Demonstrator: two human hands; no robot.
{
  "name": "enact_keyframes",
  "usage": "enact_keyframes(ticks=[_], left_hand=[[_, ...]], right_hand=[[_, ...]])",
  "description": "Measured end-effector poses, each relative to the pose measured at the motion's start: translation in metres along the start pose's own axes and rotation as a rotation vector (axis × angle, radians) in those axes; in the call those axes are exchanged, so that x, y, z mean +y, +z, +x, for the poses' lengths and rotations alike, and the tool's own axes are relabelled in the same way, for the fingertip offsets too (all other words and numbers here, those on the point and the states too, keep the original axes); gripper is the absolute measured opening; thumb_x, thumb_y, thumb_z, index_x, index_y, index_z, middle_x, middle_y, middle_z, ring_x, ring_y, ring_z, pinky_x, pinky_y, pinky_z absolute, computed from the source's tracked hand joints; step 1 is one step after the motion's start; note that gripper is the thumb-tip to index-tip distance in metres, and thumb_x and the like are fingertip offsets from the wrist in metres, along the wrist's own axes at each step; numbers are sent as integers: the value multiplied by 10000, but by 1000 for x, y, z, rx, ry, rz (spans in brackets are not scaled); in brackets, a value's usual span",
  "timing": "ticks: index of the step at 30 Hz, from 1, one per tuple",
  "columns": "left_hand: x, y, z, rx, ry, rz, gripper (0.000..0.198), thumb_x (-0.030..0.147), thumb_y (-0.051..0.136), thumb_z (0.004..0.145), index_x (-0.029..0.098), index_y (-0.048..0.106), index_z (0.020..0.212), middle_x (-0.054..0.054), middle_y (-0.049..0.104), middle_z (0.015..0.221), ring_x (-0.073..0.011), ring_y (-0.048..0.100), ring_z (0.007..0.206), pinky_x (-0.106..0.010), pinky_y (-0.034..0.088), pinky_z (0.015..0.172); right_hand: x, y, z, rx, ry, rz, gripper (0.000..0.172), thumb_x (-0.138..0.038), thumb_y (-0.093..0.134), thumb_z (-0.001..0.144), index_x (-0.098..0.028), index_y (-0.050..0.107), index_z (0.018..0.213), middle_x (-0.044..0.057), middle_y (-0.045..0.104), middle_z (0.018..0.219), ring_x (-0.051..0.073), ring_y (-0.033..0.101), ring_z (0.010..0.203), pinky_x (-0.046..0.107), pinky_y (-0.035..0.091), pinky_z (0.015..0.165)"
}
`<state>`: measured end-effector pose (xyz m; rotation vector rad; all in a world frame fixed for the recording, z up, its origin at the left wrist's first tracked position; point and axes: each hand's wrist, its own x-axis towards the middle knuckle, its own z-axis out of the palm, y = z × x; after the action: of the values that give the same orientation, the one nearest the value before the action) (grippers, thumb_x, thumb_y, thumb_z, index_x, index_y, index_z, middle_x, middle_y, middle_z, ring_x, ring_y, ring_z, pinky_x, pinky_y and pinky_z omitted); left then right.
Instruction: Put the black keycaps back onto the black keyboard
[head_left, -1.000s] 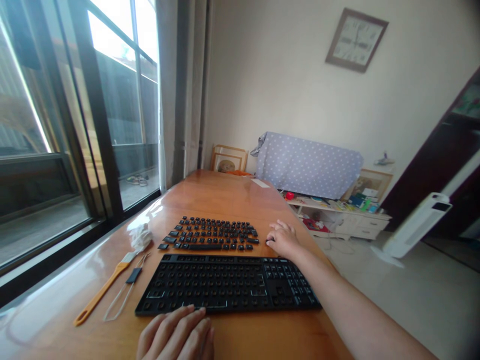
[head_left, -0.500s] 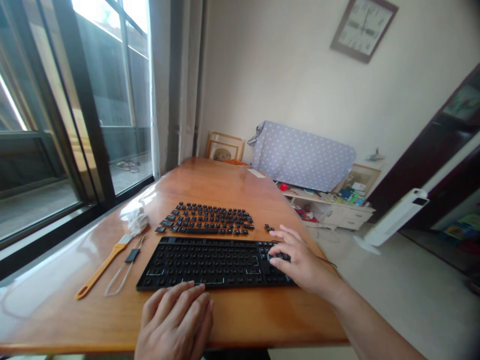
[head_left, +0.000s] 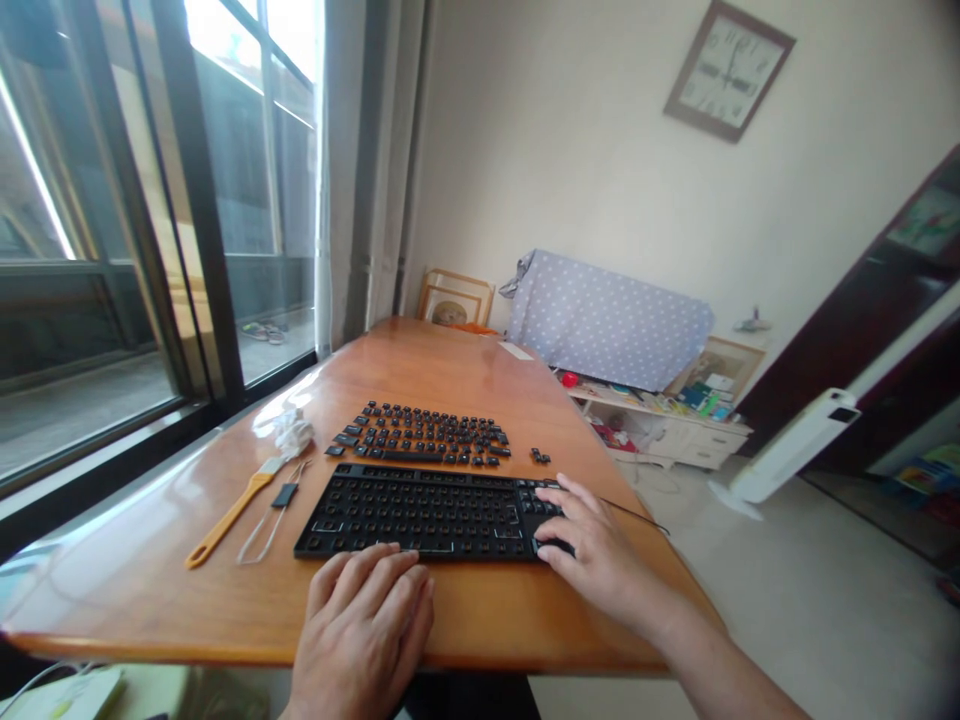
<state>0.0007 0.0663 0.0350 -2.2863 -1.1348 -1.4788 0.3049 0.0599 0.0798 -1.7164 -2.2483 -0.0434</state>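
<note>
A black keyboard [head_left: 427, 512] lies on the wooden table, most of its keycaps off and the switches bare. My left hand [head_left: 367, 620] rests flat along its front edge, fingers stretched out and touching the rim. At the keyboard's right end, my right hand [head_left: 589, 545] has its fingers spread over the lower right keys; what lies beneath the fingertips is partly hidden. Behind the keyboard, loose black keycaps [head_left: 420, 435] are laid out in rows. A few more keycaps [head_left: 540, 456] sit apart to the right.
Left of the keyboard lie a wire keycap puller [head_left: 285, 495], an orange-handled brush [head_left: 229, 520] and a crumpled white tissue [head_left: 292, 432]. The keyboard's cable [head_left: 637, 512] runs off to the right. A window stands along the left side of the wooden table [head_left: 465, 362].
My right hand has shifted toward the near part of the keyboard's right end, over the lower keys. The left hand stays at the front edge. The view has tilted slightly.
</note>
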Motion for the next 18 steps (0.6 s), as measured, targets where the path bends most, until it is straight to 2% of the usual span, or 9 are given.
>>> enact_keyframes(ticks=[9, 18], left_hand=[[-1, 0, 0, 2, 19, 21, 127, 259, 579, 953, 271, 703, 926, 40, 761, 991, -196, 636, 1031, -383, 371, 971], [0, -1, 0, -4, 22, 30, 122, 259, 584, 949, 271, 704, 929, 34, 756, 990, -190, 636, 1029, -374, 371, 971]], right_hand=[[-5, -6, 3, -33, 13, -13, 134, -246, 663, 896, -284, 791, 907, 21, 585, 1444, 305, 312, 1481, 530, 318, 1186], [-5, -5, 5, -35, 27, 1, 170, -221, 654, 898, -286, 809, 880, 29, 656, 1346, 273, 442, 1347, 473, 386, 1120]])
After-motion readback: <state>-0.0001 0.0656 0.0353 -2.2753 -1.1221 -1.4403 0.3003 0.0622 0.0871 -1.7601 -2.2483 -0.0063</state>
